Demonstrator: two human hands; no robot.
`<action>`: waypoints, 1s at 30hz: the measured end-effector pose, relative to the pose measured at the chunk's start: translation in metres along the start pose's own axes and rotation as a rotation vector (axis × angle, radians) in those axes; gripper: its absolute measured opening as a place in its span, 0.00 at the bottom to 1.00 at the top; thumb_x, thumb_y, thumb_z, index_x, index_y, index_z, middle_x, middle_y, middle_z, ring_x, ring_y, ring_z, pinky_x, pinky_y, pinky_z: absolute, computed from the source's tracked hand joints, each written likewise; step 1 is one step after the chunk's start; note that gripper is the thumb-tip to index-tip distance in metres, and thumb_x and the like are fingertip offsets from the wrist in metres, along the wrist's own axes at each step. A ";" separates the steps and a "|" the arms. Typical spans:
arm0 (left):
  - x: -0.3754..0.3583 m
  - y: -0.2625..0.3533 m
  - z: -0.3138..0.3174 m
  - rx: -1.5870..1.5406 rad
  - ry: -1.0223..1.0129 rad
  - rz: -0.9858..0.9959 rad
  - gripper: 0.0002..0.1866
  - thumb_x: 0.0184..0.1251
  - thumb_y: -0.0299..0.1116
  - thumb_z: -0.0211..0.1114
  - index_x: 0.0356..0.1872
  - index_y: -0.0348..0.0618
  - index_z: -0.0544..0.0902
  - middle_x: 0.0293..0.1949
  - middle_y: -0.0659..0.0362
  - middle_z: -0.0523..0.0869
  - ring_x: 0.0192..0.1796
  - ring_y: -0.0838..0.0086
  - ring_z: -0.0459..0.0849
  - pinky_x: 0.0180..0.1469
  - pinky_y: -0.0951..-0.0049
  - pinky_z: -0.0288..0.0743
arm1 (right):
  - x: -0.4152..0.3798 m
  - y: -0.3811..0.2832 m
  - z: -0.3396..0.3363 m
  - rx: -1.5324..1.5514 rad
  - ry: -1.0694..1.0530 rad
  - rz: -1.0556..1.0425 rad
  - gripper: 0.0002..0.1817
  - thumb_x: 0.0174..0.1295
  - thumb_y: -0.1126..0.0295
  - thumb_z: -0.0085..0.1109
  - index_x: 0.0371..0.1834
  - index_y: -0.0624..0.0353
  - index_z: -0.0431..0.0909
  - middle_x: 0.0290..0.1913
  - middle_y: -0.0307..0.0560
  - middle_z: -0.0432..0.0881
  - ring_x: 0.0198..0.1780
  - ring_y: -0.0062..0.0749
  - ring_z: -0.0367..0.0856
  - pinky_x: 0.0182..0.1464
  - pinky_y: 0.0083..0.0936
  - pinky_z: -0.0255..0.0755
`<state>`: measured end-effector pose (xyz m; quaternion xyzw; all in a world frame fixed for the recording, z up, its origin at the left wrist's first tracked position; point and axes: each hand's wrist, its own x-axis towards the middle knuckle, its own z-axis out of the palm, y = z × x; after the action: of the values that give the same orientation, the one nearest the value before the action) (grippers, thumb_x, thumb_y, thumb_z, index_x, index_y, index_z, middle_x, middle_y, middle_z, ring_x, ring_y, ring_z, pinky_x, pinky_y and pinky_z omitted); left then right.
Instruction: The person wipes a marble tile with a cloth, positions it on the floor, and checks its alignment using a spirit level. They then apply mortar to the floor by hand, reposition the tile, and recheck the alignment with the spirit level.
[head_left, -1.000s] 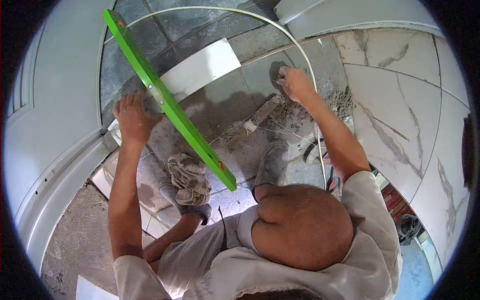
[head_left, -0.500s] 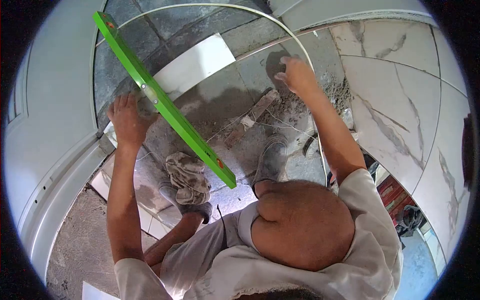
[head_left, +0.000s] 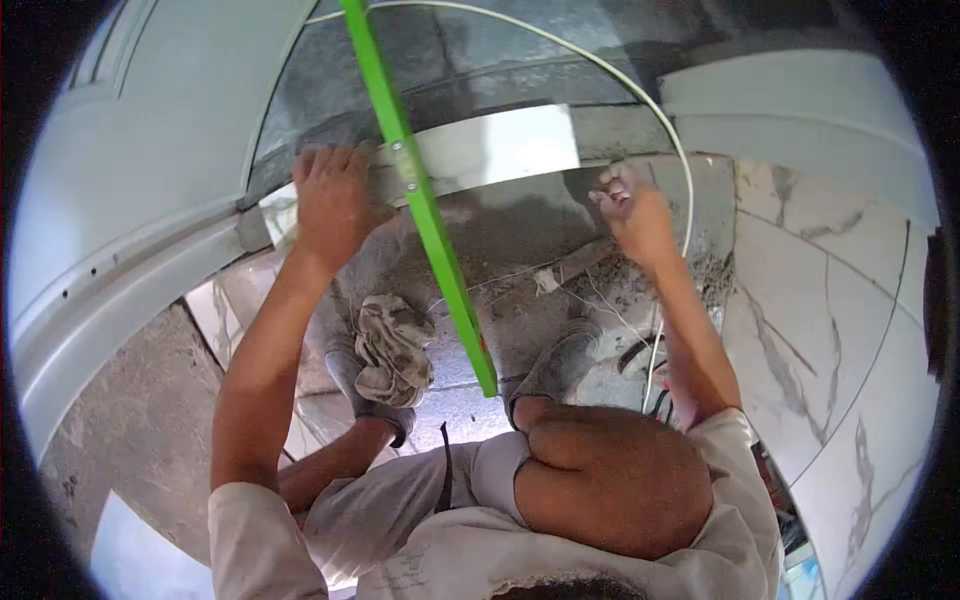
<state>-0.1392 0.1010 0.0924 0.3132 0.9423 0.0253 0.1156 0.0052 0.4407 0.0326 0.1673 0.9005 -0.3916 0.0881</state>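
My left hand [head_left: 335, 205] rests at the left end of a white tile strip [head_left: 525, 140], fingers stretched over it and thumb out to the side. Close to that hand, a green spirit level [head_left: 425, 215] lies crosswise over the strip, its near end reaching toward my feet. My right hand [head_left: 640, 215] is beyond the strip's right end, with fingers curled inward and whitish fingertips. Whether anything small is between those fingers, I cannot make out.
A dirty cloth [head_left: 393, 350] lies by my left shoe. Between my right shoe [head_left: 560, 365] and right hand is a wooden piece [head_left: 585, 260] wound with string. A white cable [head_left: 685, 170] loops around. Marbled tiles [head_left: 800, 290] stand right; a pale door [head_left: 190, 90] is left.
The view has shifted, so the scene sits further right and lower. My right hand's fingers have curled in from a more open pose. My left hand stays on the strip.
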 end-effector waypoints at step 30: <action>-0.001 -0.001 0.003 -0.015 0.000 -0.017 0.45 0.35 0.45 0.82 0.59 0.40 0.73 0.55 0.50 0.77 0.63 0.56 0.71 0.67 0.50 0.57 | 0.179 -0.108 -0.002 -0.058 -0.768 -0.338 0.07 0.60 0.70 0.65 0.38 0.61 0.85 0.32 0.40 0.85 0.36 0.24 0.81 0.42 0.25 0.73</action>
<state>-0.1383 0.0997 0.0891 0.3043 0.9447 0.0315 0.1182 -0.2008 0.4148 0.0550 -0.1435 0.8277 -0.4087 0.3567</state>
